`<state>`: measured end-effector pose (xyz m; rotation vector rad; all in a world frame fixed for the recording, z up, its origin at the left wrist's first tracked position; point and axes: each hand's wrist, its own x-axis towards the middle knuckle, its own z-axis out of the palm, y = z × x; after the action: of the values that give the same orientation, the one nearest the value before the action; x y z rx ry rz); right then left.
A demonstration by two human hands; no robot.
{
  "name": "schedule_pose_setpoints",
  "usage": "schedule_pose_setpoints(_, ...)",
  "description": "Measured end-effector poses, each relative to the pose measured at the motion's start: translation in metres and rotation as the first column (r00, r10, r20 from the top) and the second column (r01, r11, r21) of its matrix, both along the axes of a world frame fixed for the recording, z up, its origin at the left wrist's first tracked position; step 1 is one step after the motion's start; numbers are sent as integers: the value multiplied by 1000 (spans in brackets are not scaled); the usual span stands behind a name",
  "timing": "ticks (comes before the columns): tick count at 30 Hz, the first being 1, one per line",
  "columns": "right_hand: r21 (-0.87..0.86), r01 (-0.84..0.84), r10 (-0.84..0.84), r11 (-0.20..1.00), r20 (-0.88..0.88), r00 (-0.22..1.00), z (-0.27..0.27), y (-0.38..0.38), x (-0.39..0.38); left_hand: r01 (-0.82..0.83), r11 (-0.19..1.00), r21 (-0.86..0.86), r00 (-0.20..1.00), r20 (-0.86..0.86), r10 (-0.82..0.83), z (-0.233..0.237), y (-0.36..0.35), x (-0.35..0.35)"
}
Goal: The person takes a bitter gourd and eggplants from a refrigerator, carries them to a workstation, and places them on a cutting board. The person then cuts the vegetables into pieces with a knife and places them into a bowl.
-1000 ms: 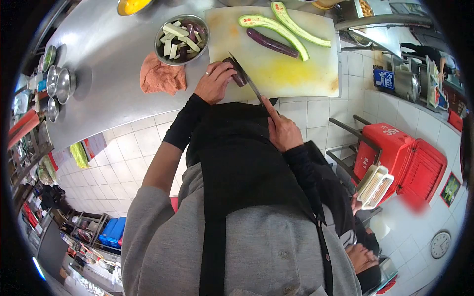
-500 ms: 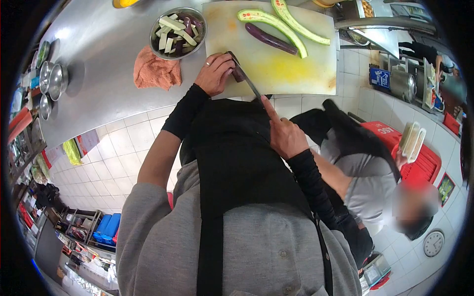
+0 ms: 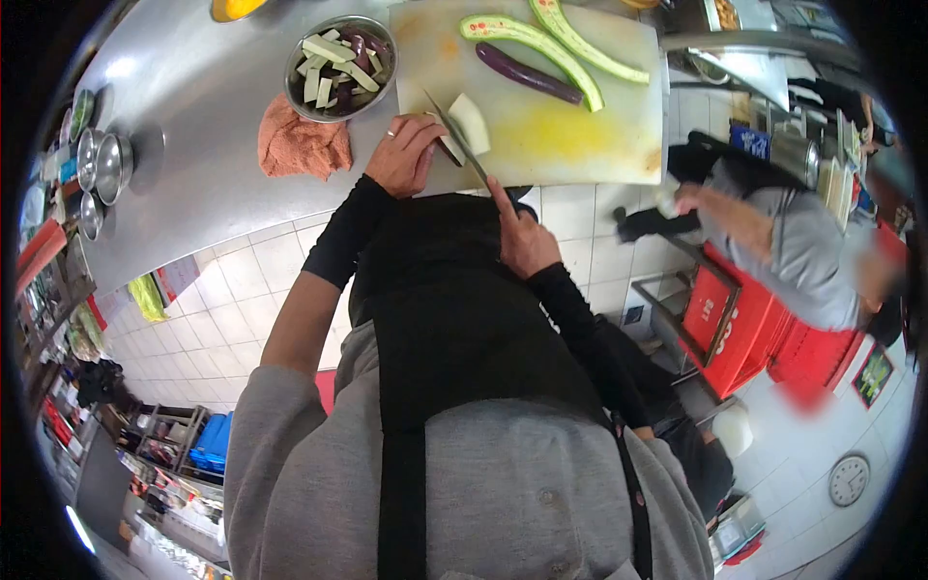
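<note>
My right hand [image 3: 528, 242] is closed on the handle of a kitchen knife [image 3: 462, 141], index finger stretched along it. The blade stands on the white cutting board [image 3: 619, 126] near its front edge. My left hand [image 3: 402, 158] is closed on an eggplant piece [image 3: 449, 150], mostly hidden by the fingers, left of the blade. Right against the blade's other side lies a pale cut eggplant slice [image 3: 470, 124]. Farther back are long eggplant lengths: two with pale flesh up [image 3: 541, 53] and one purple skin up [image 3: 527, 74]. A metal bowl [image 3: 292, 87] holds cut eggplant pieces [image 3: 333, 58].
An orange cloth [image 3: 303, 140] lies beside the bowl on the steel counter [image 3: 208, 126]. Metal bowls [image 3: 113, 169] stand far left. To my right, another person [image 3: 793, 242] is near red crates [image 3: 739, 333]. A yellow-filled bowl [image 3: 237, 8] sits at the back.
The knife has passed through the purple eggplant piece, and a pale slice now lies right of the blade. My right hand has shifted slightly left. The other person has moved away to the right.
</note>
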<state>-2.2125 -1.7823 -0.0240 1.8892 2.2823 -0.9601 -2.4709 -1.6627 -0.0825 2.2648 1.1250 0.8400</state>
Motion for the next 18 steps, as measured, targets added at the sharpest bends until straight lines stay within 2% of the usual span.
schedule_pose_setpoints(2,-31,34,-35,999,-50,998,6,0,7,13,999,43,999,-30,-11,-2,-11,-10)
schedule_pose_setpoints(5,-9,23,-23,1000,-7,1000,31,2,8,26,997,76,998,-56,-21,-5,-11,-17)
schedule_pose_setpoints(8,-25,4,-1,1000,120,993,61,-5,5,51,994,96,996,-83,-43,-4,-8,-19)
schedule_pose_setpoints(10,-35,-48,52,998,119,992,69,-13,9,53,991,125,993,-109,-39,-5,-9,-18)
schedule_pose_setpoints(14,-29,-119,121,993,129,984,67,-21,13,41,989,139,993,-116,-25,-9,-11,-18)
schedule_pose_setpoints(18,-50,-115,120,992,123,985,59,-18,9,17,989,144,994,-113,-1,-12,-13,-19)
